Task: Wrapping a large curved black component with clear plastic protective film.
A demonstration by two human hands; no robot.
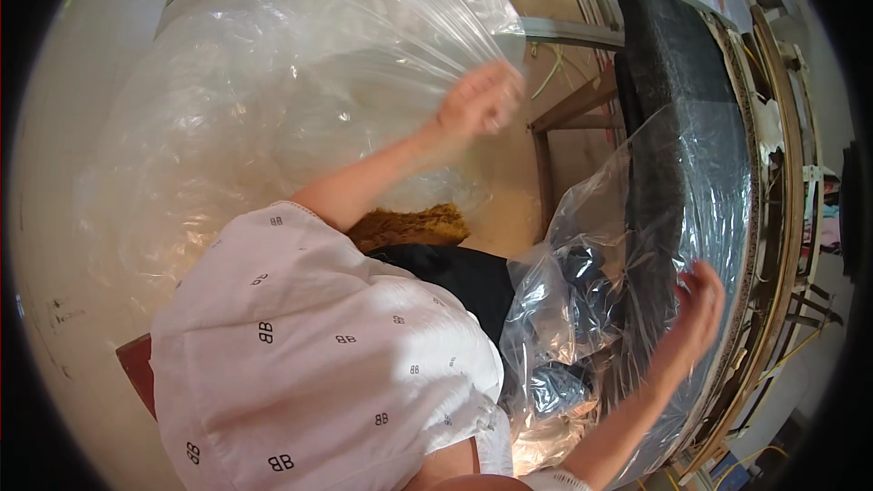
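Head view, tilted hard to one side, shows us working with clear plastic film. At about one o'clock our left hand point(479, 98) is raised with its fingers curled closed on the edge of a big clear plastic sheet point(300, 82), which balloons out toward ten and eleven o'clock and covers most of the upper left. At about four o'clock our right hand point(698, 305) lies with fingers spread and slightly bent against a second clear plastic bag point(582, 309); we cannot tell whether it pinches the film or only presses on it. That bag is crinkled and glossy, and dark folded cloth point(568, 286) shows through it at the centre right. A long black padded piece point(677, 91) runs from one o'clock down toward four, its lower part wrapped in the bag's film.

Our white patterned sleeve point(309, 355) fills the lower middle, with small dark marks dotted across it. A patch of yellow-brown fibrous material point(409, 225) sits just above centre, touching a black cloth point(459, 273) below it. A grey metal frame point(564, 32) crosses at twelve o'clock, and a wooden frame point(773, 218) curves along the three o'clock rim. Pale floor point(55, 218) lies open at nine o'clock, beyond the sheet's edge.
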